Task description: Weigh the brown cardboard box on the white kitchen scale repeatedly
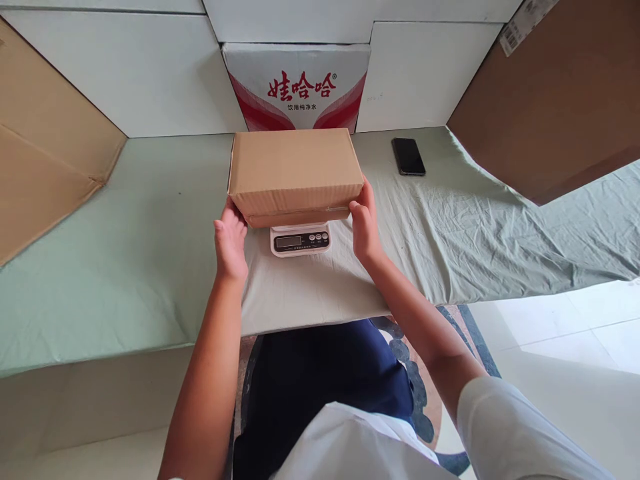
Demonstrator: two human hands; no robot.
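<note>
A closed brown cardboard box (297, 163) is between my two hands at the middle of the table, directly over a white kitchen scale (301, 240). It covers the scale's top, so I cannot tell whether the box rests on it. The scale's dark display and buttons show in front. My left hand (232, 243) supports the box at its lower left corner, thumb pointing away from the cardboard and fingertips partly hidden. On the other side, my right hand (366, 223) grips the lower right corner, its thumb near the front face.
Behind the box stands a grey and red printed carton (303, 87) against white panels. A black phone (409, 157) lies at the back right. Large cardboard sheets (560, 100) flank both sides. A wrinkled pale green cloth (150, 267) covers the table.
</note>
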